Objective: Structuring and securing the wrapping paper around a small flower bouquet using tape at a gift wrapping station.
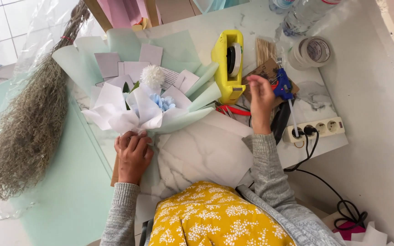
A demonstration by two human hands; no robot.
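The left hand (132,155) clamps the light, crushable paper bouquet (147,98) at its stem; the right hand (260,93), fingers pinched together, reaches the blue glue gun (282,87).

one view only, from a camera worn on the person's head, looking almost straight down over a yellow floral top at the marble-patterned table (206,150). it sits close, about at arm's reach. the table top fills the middle of the frame, a white wall (379,136) runs down the right, and tiled floor (1,32) shows at upper left.
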